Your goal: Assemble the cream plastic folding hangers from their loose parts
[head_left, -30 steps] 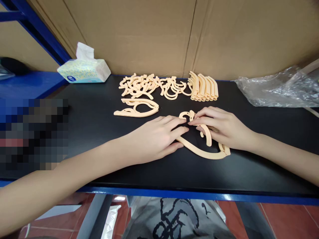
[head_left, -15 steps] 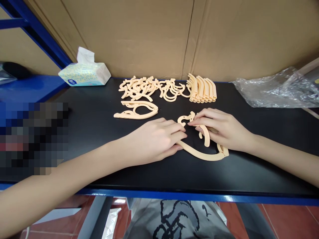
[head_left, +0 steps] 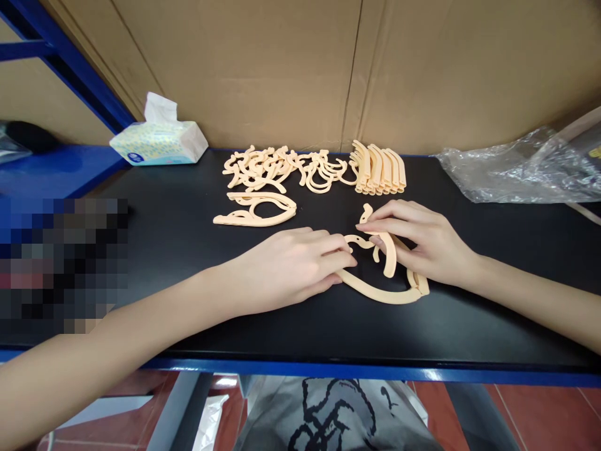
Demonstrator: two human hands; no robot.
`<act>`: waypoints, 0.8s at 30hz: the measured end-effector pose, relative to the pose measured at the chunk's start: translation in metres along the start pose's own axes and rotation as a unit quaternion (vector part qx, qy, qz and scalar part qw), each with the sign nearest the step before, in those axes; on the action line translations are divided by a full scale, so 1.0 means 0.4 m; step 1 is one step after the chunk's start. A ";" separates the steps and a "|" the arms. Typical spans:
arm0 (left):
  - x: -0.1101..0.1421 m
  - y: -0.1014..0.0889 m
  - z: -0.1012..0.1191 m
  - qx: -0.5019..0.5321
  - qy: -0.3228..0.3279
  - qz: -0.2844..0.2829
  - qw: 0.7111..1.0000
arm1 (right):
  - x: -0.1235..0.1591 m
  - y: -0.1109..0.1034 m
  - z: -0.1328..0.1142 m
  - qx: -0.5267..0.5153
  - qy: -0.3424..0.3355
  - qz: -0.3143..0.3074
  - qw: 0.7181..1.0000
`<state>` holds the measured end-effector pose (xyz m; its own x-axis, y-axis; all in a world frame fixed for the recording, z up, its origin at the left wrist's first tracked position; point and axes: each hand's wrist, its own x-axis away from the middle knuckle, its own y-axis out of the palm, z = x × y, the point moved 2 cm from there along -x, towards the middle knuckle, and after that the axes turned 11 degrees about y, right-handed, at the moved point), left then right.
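Cream plastic folding-hanger parts lie between my hands. My left hand (head_left: 307,260) rests palm down, its fingers closed over the near end of a long curved hanger arm (head_left: 382,295) on the table. My right hand (head_left: 417,241) pinches a second curved hanger arm (head_left: 389,255), held tilted with one end pointing down toward me. A curved hook piece (head_left: 357,240) shows between the two hands, partly covered by my left fingertips. A small knobbed end (head_left: 366,213) sticks up beyond my right fingertips. Where these parts join is hidden under my fingers.
A folded hanger (head_left: 256,216) lies left of centre on the black table (head_left: 263,335). Behind it are a heap of loose hooks (head_left: 263,166) and stacked curved arms (head_left: 380,168). A tissue pack (head_left: 159,141) stands back left, a clear plastic bag (head_left: 507,166) back right.
The hook piece between my hands has turned and shifted down toward me, partly under my left fingers. My right fingertips have moved slightly. The long curved arm stays in place.
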<state>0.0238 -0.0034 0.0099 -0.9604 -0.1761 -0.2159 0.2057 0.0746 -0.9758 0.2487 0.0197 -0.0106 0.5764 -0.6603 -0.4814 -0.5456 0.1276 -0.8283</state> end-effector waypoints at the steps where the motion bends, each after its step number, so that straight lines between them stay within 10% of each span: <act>1: 0.000 0.000 -0.001 0.011 -0.005 0.001 1.000 | 0.000 0.000 0.001 -0.004 0.004 0.001 1.000; 24: 0.003 0.010 -0.019 0.028 -0.045 -0.020 0.998 | -0.003 -0.005 -0.005 -0.031 0.005 -0.005 1.000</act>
<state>0.0219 0.0043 0.0062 -0.9478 -0.2656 -0.1763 0.1797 0.0120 -0.9837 0.2480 0.0187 -0.0079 0.5768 -0.6682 -0.4698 -0.5758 0.0754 -0.8141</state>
